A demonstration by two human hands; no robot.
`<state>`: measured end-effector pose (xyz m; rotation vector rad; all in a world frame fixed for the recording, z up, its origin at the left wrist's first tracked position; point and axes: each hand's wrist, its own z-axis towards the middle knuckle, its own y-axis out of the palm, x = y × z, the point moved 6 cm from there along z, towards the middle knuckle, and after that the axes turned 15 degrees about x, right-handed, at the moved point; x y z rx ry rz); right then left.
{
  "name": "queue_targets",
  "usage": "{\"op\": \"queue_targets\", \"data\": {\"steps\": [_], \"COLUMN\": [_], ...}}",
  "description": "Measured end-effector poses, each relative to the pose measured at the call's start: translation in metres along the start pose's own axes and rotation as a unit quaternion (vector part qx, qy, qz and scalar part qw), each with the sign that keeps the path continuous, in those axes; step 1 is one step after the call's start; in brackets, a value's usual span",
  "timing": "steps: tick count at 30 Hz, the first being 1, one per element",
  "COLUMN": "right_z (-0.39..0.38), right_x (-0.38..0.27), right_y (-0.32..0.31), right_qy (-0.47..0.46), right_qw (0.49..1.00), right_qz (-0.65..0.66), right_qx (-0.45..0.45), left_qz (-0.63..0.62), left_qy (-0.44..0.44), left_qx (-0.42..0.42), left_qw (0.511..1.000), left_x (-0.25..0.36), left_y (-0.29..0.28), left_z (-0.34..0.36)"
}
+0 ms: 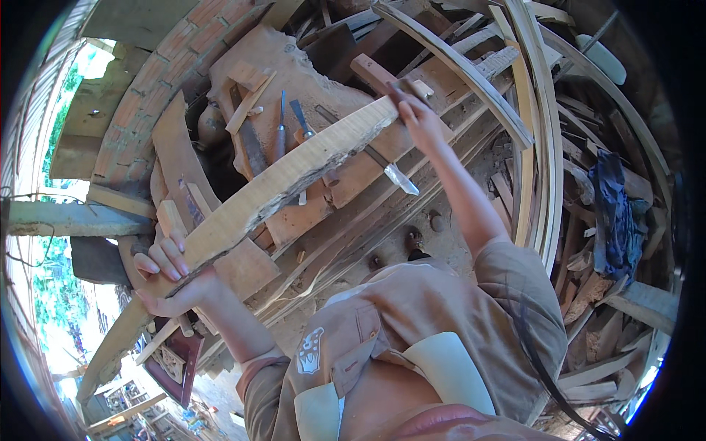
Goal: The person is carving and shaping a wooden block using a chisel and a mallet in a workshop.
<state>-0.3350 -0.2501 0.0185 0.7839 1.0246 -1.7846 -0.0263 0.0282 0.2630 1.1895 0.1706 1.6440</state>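
Note:
A long, pale wooden board (294, 173), slightly curved with a rough, bark-like near edge, slants across in front of me. My left hand (173, 279) is closed around its lower left part, fingers over the far edge and thumb on the near side. At the upper right end my right hand (421, 117) is closed on the board, its fingertips partly hidden. A reddish-brown wooden block (373, 73) lies close beyond that hand. Two chisels (281, 132) lie behind the board, and a long metal bar (382, 163) with a shiny end passes beneath it.
Below the board is a rough wooden bench (301, 220) with offcuts and dust. Long curved strips (540, 147) stand at the right, beside piled scrap wood (588, 294) and a dark blue plastic sheet (616, 213). A brick wall (151, 88) rises at the far left.

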Motion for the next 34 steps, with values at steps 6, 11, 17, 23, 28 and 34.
{"op": "queue_targets", "data": {"steps": [6,11,17,23,28,34], "right_z": [0.022,-0.008,-0.046,0.006,0.044,-0.014], "right_x": [0.067,-0.064,-0.178,-0.049,0.064,-0.07], "right_y": [-0.01,0.016,0.0,0.012,-0.002,0.03], "right_qy": [0.173,-0.046,-0.227,0.003,0.164,-0.041], "right_qw": [0.98,0.981,0.938,0.988,0.98,0.934], "right_qz": [-0.077,0.135,0.201,0.074,-0.003,0.271], "right_qx": [-0.056,-0.129,-0.168,-0.137,-0.115,-0.23], "left_qz": [0.019,0.023,0.038,0.059,0.05,0.042], "left_qy": [-0.009,0.029,0.054,0.06,0.041,0.048], "left_qx": [0.007,0.047,0.061,0.081,0.08,0.07], "left_qw": [1.0,0.998,0.996,0.993,0.995,0.995], "left_x": [-0.001,0.003,0.007,0.014,0.01,0.015], "left_y": [0.002,0.006,0.019,0.017,0.019,0.019], "left_z": [-0.006,-0.006,-0.013,-0.023,-0.028,-0.031]}}
